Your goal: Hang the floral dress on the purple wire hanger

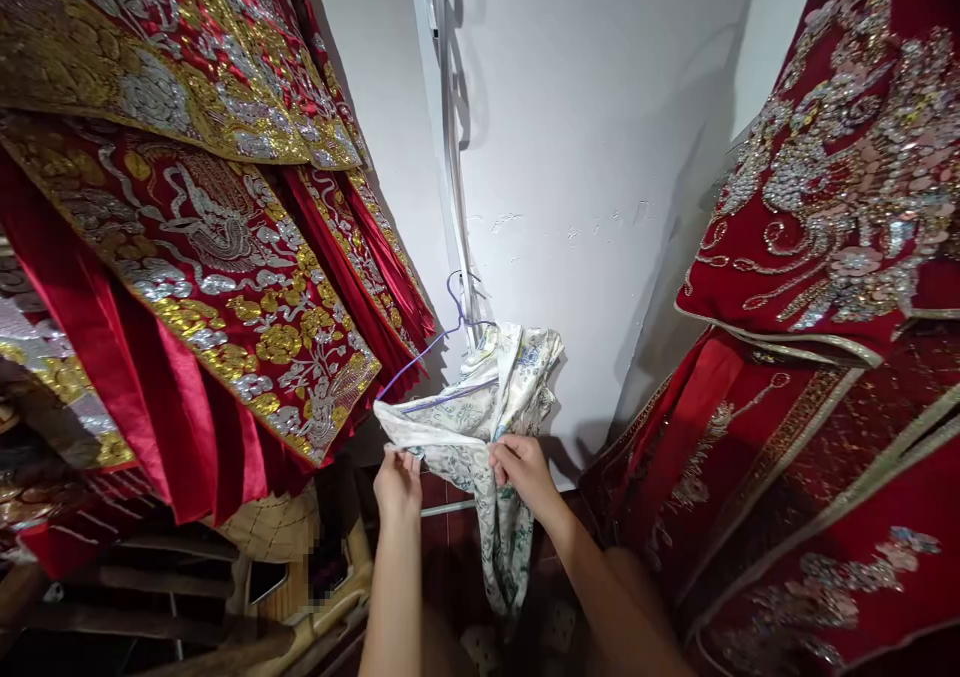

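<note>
A white floral-patterned garment (457, 447) hangs on a purple wire hanger (415, 359) in the middle of the head view. The hanger's hook sits at a thin white pole (452, 172) by the wall. My left hand (399, 479) pinches the garment's lower left edge, just below the hanger's left end. At the garment's front middle, my right hand (517, 467) closes its fingers on the fabric. The cloth's right side is bunched, and a long part droops below my right hand.
Red costumes with gold and silver embroidery (247, 257) hang at left. A beaded red costume (840, 207) hangs at right. A white wall (570, 137) stands behind. A wooden chair (330, 597) with a dark flat object (266, 582) on it is at lower left.
</note>
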### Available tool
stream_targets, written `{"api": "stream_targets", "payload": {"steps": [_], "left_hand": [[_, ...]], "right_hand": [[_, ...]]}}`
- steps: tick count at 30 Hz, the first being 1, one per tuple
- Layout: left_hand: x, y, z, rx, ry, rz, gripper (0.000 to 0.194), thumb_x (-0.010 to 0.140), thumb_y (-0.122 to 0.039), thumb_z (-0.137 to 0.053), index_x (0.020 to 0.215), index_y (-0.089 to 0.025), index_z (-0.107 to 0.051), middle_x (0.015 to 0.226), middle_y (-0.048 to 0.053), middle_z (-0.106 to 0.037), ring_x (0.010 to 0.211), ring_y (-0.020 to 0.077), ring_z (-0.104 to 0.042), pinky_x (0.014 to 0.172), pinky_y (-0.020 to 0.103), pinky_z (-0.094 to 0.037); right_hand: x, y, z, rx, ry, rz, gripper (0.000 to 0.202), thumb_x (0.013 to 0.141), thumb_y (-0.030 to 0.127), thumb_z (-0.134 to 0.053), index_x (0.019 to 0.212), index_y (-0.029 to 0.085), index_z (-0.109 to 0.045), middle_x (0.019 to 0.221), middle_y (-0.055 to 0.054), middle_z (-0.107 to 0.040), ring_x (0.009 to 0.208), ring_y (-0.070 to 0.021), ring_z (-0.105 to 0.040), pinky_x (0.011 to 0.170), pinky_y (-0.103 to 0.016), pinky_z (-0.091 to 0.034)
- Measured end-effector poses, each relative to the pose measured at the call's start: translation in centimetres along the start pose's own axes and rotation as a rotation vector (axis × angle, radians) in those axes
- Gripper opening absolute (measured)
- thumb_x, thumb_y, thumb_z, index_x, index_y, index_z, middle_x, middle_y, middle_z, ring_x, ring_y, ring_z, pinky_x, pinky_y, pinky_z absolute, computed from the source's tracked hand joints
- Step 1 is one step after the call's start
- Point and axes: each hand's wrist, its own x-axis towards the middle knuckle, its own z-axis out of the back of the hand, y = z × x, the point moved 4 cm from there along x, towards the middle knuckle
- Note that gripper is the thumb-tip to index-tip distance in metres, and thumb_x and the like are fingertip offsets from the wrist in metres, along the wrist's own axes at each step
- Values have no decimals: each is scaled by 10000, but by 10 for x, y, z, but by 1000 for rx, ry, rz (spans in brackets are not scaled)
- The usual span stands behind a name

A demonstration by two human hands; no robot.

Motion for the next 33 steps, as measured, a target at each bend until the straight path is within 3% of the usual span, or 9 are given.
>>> {"api": "stream_targets", "payload": {"steps": [6, 13, 17, 21, 23, 26, 28, 30, 33], "left_hand": [[-41, 41, 0, 285, 109, -30, 244, 701, -321, -783, 655, -133, -634, 642, -2, -593, 644, 129, -495, 639, 225, -390], [-83, 38, -36, 309, 524, 81, 349, 836, -503, -684, 793, -163, -621, 760, 11, -594, 712, 142, -530, 702, 240, -426], [-121, 14, -70, 446, 787, -44, 267, 916, -409, -611, 810, -168, -658, 859, 50, -606, 820, 177, -559, 775, 273, -441], [-153, -9, -88, 787, 1102, -241, 210, 945, -329, -579, 851, -208, -724, 980, 81, -639, 1017, 232, -571, 961, 342, -416], [-149, -25, -87, 869, 1107, -342, 176, 951, -311, -570, 953, -233, -728, 1054, 85, -634, 1081, 233, -562, 1005, 349, -404], [-117, -51, -75, 825, 906, -421, 243, 944, -324, -578, 1158, -232, -648, 1185, 100, -617, 1162, 240, -552, 1026, 353, -413], [-98, -57, -66, 815, 915, -342, 303, 962, -390, -532, 1188, -213, -630, 1164, 107, -642, 1138, 250, -570, 1009, 368, -435], [-87, -51, -54, 886, 1095, -170, 397, 976, -497, -451, 1029, -182, -687, 979, 93, -679, 950, 244, -606, 882, 358, -488], [-78, -42, -28, 1186, 1329, 26, 586, 943, -634, -400, 647, -167, -593, 617, 16, -541, 600, 159, -460, 610, 281, -422]], "right_hand": [[-32, -40, 39, 27, 12, -109, 290, 771, 330, -533, 509, 215, -485, 367, 61, -388, 378, -92, -337, 486, -256, -319], [-51, -85, 56, -161, 73, -255, 406, 812, 460, -540, 495, 209, -508, 374, 52, -386, 384, -100, -331, 481, -269, -305], [-37, -52, 55, -105, -108, -202, 538, 859, 688, -509, 666, 199, -621, 647, -27, -601, 655, -180, -559, 666, -304, -458], [-21, -10, 30, 141, 57, -280, 540, 796, 725, -588, 747, 196, -682, 835, -65, -685, 948, -238, -630, 880, -333, -487], [-14, 4, 14, 229, 184, -349, 449, 757, 642, -677, 769, 194, -691, 837, -57, -690, 936, -236, -638, 853, -325, -490], [-9, 21, -4, 276, 338, -459, 321, 679, 463, -773, 784, 171, -692, 746, -32, -668, 745, -202, -631, 726, -309, -489], [-9, 35, -11, 243, 487, -513, 268, 652, 352, -771, 816, 153, -702, 715, -13, -658, 653, -163, -603, 677, -283, -472], [-7, 55, -11, 147, 655, -492, 243, 657, 281, -742, 859, 152, -707, 738, -1, -662, 652, -143, -594, 663, -253, -453], [10, 86, 2, -176, 796, -218, 144, 680, 194, -699, 821, 163, -698, 756, 9, -652, 717, -149, -592, 673, -236, -432]]}}
